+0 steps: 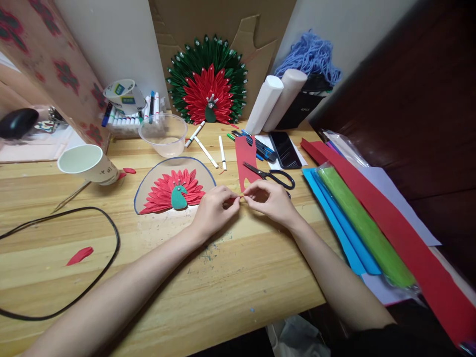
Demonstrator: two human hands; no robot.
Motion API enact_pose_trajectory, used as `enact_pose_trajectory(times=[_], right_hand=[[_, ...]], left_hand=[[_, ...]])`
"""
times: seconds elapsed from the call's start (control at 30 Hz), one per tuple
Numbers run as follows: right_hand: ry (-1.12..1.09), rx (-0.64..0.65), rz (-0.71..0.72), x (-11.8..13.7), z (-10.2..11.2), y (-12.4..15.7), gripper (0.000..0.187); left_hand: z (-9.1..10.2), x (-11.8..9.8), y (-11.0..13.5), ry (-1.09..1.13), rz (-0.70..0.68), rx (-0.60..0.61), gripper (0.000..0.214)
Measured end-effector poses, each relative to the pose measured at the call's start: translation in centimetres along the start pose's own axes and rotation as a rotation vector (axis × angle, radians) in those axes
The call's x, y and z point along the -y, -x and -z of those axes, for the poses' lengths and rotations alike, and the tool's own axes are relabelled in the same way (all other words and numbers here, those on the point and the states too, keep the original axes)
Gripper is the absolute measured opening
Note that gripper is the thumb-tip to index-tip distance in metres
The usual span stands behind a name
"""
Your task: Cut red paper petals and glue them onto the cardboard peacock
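Note:
My left hand (217, 208) and my right hand (271, 201) meet tip to tip over the table, both closed in a pinch. Between their fingertips shows a tiny orange-yellow piece (241, 195), too small to make out fully. Just beyond lie black-handled scissors (266, 173), resting on a cut red paper strip (245, 153). Left of my left hand is a half-round cardboard (148, 186) with a blue outline. It carries red crepe petals (159, 194) and a green paper bird body (179, 198).
A finished green and red peacock (208, 84) leans at the back. White markers (206, 152), a clear plastic bowl (163, 136) and a paper cup (87, 163) stand left; a black cable (118, 243) loops there. A phone (285, 150) and coloured paper rolls (364, 223) lie right.

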State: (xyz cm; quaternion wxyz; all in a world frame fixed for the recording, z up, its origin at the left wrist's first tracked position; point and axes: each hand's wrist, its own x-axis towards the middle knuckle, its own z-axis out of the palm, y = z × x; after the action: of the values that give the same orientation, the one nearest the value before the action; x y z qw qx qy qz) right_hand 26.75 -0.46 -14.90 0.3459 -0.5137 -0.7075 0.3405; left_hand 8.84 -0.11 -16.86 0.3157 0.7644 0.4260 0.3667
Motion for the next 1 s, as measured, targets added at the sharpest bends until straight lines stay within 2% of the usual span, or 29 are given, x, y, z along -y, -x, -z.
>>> enact_pose_trajectory(times=[0.27, 0.43, 0.53, 1.0], right_hand=[[0.026, -0.009, 0.036, 0.18, -0.05, 0.01, 0.001], [0.097, -0.162, 0.11, 0.6, 0.05, 0.08, 0.004], [0.129, -0.185, 0.156, 0.76, -0.03, 0.14, 0.006], [0.263, -0.173, 0.294, 0.73, -0.82, 0.39, 0.009]], left_hand=[[0.02, 0.04, -0.05, 0.025, -0.006, -0.025, 0.014], [0.23, 0.0, -0.33, 0.143, 0.175, -0.067, 0.022], [0.3, 0.17, -0.44, 0.241, 0.251, -0.047, 0.027], [0.25, 0.5, -0.6, 0.361, 0.255, -0.017, 0.022]])
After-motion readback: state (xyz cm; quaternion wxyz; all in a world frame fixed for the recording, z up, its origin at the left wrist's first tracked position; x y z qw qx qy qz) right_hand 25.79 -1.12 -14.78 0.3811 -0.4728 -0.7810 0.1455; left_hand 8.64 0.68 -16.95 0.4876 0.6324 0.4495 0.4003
